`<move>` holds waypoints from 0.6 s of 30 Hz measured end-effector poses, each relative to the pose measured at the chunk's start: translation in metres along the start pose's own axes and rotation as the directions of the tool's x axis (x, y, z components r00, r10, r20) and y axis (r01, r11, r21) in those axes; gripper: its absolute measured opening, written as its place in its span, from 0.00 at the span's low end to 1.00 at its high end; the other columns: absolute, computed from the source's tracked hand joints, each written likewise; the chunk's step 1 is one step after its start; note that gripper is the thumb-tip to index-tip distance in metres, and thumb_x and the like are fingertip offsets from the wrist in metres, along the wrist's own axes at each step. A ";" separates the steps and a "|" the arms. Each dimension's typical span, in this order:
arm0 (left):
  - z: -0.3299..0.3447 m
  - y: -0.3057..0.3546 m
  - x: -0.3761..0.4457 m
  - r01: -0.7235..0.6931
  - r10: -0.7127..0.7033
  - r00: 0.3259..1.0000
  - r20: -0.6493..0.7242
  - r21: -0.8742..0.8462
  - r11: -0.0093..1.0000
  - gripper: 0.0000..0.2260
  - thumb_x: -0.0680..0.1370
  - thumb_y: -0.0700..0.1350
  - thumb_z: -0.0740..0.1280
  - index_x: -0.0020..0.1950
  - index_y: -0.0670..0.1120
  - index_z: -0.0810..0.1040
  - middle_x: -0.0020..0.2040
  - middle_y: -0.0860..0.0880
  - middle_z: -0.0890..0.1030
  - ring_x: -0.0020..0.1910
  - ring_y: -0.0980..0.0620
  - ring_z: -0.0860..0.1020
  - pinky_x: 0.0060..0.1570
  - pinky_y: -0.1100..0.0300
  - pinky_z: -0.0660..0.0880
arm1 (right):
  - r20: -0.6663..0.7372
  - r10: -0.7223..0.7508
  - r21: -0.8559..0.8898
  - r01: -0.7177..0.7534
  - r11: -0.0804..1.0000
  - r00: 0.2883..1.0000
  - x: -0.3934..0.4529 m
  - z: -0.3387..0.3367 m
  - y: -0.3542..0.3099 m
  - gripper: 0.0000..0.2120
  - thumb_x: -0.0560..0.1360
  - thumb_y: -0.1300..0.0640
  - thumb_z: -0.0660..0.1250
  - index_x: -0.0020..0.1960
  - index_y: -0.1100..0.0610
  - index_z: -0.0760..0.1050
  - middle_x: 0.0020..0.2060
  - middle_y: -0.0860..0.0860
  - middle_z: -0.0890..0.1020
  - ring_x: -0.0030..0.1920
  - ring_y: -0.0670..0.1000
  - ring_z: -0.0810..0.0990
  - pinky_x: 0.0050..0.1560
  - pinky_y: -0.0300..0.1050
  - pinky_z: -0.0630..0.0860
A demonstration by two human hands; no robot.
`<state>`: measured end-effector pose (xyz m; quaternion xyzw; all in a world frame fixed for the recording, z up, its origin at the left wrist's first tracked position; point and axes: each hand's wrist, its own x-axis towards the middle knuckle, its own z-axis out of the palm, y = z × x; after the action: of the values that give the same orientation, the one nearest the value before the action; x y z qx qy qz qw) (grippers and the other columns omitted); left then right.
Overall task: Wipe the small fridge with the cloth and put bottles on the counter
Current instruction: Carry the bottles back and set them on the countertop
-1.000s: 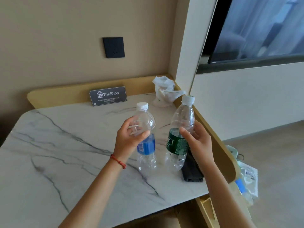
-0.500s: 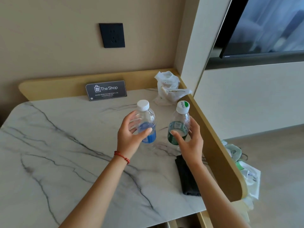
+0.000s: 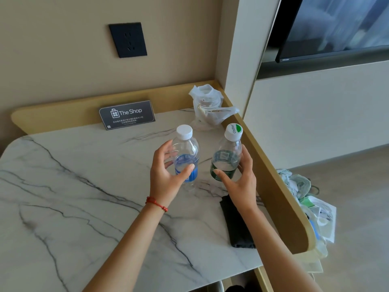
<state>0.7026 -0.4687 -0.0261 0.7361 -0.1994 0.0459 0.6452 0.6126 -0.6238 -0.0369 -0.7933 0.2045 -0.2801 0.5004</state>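
Observation:
Two clear plastic bottles with white caps stand upright on the marble counter [image 3: 84,186], towards its right side. My left hand [image 3: 166,180] curls loosely around the blue-label bottle [image 3: 186,148], thumb on the label. My right hand [image 3: 240,184] wraps the green-label bottle [image 3: 228,152] from the right, thumb on its label. A dark folded cloth [image 3: 237,228] lies flat on the counter under my right forearm. The small fridge is not in view.
A raised wooden rim [image 3: 273,186] borders the counter's back and right edge. A black "The Shop" sign [image 3: 127,114] leans at the back, with a crumpled plastic bag [image 3: 208,108] in the corner. A pile of bags and papers [image 3: 305,197] sits beyond the right rim.
Both bottles have come down from above the counter and moved slightly back, and now stand on the marble. My fingers have loosened around them.

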 end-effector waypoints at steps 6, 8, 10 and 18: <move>-0.002 -0.013 -0.005 0.078 -0.079 0.995 0.064 0.014 0.997 0.35 0.60 0.54 0.73 0.65 0.56 0.66 0.60 0.55 0.74 0.59 0.59 0.74 0.55 0.67 0.73 | 0.024 0.051 -0.033 -0.051 0.998 0.998 -0.003 -0.003 0.006 0.43 0.66 0.55 0.75 0.71 0.45 0.50 0.67 0.50 0.70 0.63 0.44 0.68 0.63 0.44 0.65; -0.001 -0.021 -0.008 0.109 -0.113 0.988 0.109 0.042 0.993 0.36 0.59 0.55 0.73 0.65 0.56 0.66 0.60 0.54 0.74 0.59 0.57 0.74 0.56 0.65 0.73 | 0.056 0.069 -0.041 -0.066 0.997 0.996 -0.001 -0.004 0.009 0.42 0.67 0.56 0.75 0.72 0.49 0.53 0.68 0.50 0.70 0.62 0.44 0.68 0.63 0.42 0.65; 0.000 -0.028 -0.012 0.145 -0.153 0.979 0.137 0.066 0.987 0.35 0.58 0.55 0.74 0.63 0.57 0.67 0.59 0.56 0.75 0.58 0.58 0.74 0.55 0.66 0.72 | 0.103 0.077 -0.057 -0.071 0.996 0.992 0.001 -0.004 0.012 0.41 0.67 0.57 0.75 0.72 0.51 0.55 0.68 0.50 0.70 0.63 0.43 0.67 0.61 0.37 0.64; 0.008 -0.048 -0.003 0.145 -0.163 0.981 0.107 0.161 0.976 0.21 0.62 0.38 0.78 0.48 0.49 0.73 0.44 0.52 0.79 0.46 0.59 0.77 0.45 0.76 0.71 | 0.167 0.132 -0.057 -0.124 0.991 0.977 0.017 0.008 0.016 0.32 0.68 0.58 0.74 0.67 0.54 0.63 0.62 0.50 0.75 0.57 0.41 0.70 0.54 0.30 0.66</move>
<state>0.7150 -0.4712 -0.0727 0.7978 -0.1759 -0.0331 0.5758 0.6304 -0.6350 -0.0499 -0.8108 0.2180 -0.1736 0.5148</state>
